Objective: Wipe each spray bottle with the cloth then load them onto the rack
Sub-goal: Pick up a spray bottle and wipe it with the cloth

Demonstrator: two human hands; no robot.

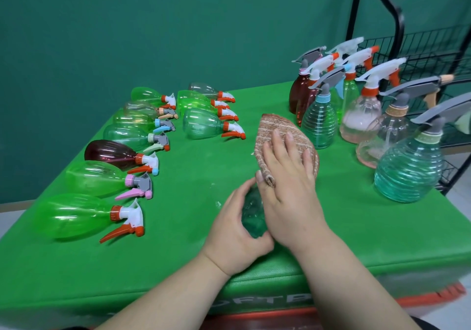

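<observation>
My left hand (235, 230) grips a teal spray bottle (253, 215) at the middle of the green table; only part of its body shows between my hands. My right hand (288, 184) holds a brown striped cloth (274, 128) wrapped over the upper part of that bottle, thumb pinching the cloth's edge. Several bottles lie on their sides at the left, such as a green one (76, 215) and a dark red one (109, 152). Several more stand upright at the right, including a ribbed teal one (407, 171). The black wire rack (430, 47) stands at the far right.
The green-covered table (204, 166) has its front edge near me and its right edge close to the rack. A green wall rises behind. Bare cloth lies between the lying bottles and my hands.
</observation>
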